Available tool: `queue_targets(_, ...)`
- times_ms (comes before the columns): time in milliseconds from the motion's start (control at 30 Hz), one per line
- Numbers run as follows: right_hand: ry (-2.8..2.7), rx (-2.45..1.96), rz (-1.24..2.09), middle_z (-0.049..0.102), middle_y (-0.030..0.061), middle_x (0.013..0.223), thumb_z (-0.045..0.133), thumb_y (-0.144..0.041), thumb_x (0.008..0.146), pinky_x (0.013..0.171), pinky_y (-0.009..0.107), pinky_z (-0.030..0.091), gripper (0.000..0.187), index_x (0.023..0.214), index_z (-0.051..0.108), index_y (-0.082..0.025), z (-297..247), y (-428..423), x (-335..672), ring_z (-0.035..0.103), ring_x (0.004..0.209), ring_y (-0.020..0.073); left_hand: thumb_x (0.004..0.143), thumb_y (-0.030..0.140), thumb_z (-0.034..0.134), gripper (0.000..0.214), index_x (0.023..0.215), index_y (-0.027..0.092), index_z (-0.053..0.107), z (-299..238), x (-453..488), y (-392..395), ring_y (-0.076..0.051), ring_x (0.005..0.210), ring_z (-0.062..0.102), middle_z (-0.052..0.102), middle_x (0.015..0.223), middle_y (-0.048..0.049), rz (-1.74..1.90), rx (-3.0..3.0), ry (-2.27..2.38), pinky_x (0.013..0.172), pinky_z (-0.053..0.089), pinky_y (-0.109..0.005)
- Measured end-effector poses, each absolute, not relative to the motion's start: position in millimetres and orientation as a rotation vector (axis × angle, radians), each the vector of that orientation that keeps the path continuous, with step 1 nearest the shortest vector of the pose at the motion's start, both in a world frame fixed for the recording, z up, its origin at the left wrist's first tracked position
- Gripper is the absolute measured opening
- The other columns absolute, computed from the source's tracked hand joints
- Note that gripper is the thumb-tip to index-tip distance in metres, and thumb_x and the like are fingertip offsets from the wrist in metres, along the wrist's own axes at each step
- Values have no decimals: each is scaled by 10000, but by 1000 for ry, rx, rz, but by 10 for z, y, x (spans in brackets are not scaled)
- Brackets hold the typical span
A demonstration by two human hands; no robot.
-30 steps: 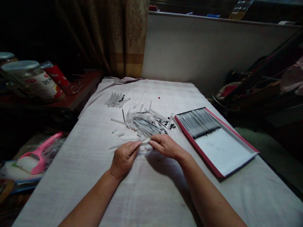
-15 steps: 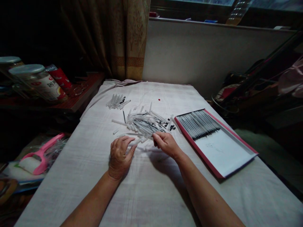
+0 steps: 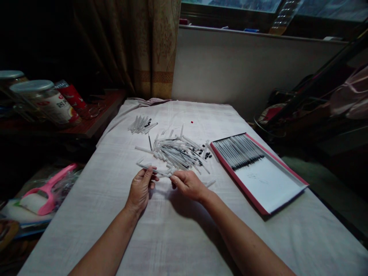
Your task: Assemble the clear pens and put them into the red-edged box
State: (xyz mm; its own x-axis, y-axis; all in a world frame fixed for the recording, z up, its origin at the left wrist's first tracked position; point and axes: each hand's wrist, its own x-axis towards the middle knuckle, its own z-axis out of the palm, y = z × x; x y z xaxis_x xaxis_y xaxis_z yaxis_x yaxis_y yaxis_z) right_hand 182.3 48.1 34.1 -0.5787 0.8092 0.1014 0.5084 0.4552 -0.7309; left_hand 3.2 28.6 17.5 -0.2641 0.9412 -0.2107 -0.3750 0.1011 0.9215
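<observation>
A clear, slim pen barrel (image 3: 161, 173) slants between my two hands, low over the white cloth. My left hand (image 3: 140, 189) is closed round its left part, thumb on top. At the barrel's right end, my right hand (image 3: 188, 185) pinches with thumb and forefinger; whether a smaller part is also inside that pinch is hidden. Just beyond the hands lies a loose pile of clear barrels and dark refills (image 3: 175, 151). Small black caps (image 3: 208, 155) are scattered at the pile's right side. One loose barrel (image 3: 210, 183) rests beside my right wrist.
To the right lies a red-edged shallow box (image 3: 287, 191), a row of black-tipped pens (image 3: 241, 151) at its far end. A smaller group of barrels (image 3: 139, 124) sits at the back left. A red bit (image 3: 192, 122) lies farther back. Jars (image 3: 54, 103) stand on the left shelf.
My right hand has come left and nearer to me, meeting my left hand at the barrel. My left hand has turned and closed round it. The view has shifted slightly.
</observation>
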Motion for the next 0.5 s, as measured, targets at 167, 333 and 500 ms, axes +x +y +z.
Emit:
queue_targets(167, -2349, -1319, 726, 702, 29, 770, 469, -349, 958, 638, 227, 395, 314, 792, 683, -190, 398, 637, 1817, 615, 715, 139, 648, 582, 746, 500, 882, 171, 584, 147, -6, 284, -133, 658, 659, 692, 856, -27, 1487, 659, 1210, 475, 493, -194)
queue_targets(333, -2520, -1594, 351, 701, 89, 1031, 478, -404, 940, 713, 272, 451, 300, 1024, 712, -236, 419, 808, 1706, 654, 891, 205, 806, 558, 601, 394, 929, 191, 535, 85, -28, 278, -77, 433, 521, 538, 582, 75, 1458, 799, 1209, 399, 407, -165)
queue_targets(500, -2609, -1717, 263, 703, 126, 1053, 523, -380, 907, 754, 319, 501, 291, 1033, 714, -200, 495, 871, 1528, 679, 921, 252, 823, 577, 580, 410, 962, 191, 564, 48, -28, 267, -43, 366, 388, 455, 556, 97, 1350, 944, 1234, 317, 260, -129)
